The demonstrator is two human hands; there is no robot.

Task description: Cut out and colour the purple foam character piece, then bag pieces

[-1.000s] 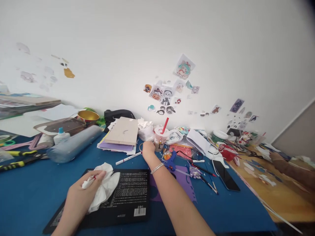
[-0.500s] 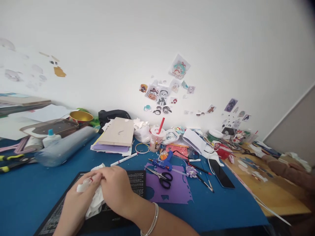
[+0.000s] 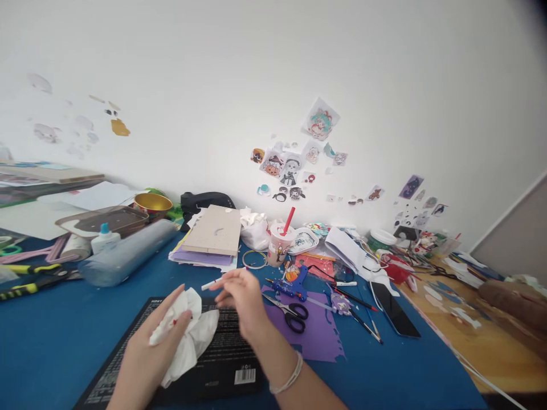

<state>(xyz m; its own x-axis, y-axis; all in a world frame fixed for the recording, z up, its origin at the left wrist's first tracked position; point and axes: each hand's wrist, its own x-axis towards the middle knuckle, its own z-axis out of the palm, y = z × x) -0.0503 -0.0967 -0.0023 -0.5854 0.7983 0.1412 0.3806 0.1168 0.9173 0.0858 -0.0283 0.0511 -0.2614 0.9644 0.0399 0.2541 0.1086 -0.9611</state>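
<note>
My left hand (image 3: 156, 347) is wrapped around a crumpled white tissue (image 3: 188, 341), whose loose end hangs to the right; a small red spot shows between thumb and fingers. My right hand (image 3: 243, 299) is raised just right of it, fingers slightly curled and apart, over the upper edge of a black printed sheet (image 3: 226, 359). Its fingertips overlap a white pen (image 3: 211, 284) lying behind them, and nothing is seen held. To the right, black-handled scissors (image 3: 294, 316) rest on purple paper (image 3: 318, 336), beside a blue glue gun (image 3: 294, 283).
A pink cup (image 3: 280, 245) with a red straw stands behind the scissors. Books (image 3: 213, 230), a clear plastic roll (image 3: 128, 253) and yellow-black pliers (image 3: 34, 279) lie left. A phone (image 3: 395, 310) lies right. Another person's arm (image 3: 508, 296) shows at the far right.
My right hand has let go of the tissue and moved up and right, its fingers spreading. The tissue now hangs more open from my left hand. The view has shifted slightly left.
</note>
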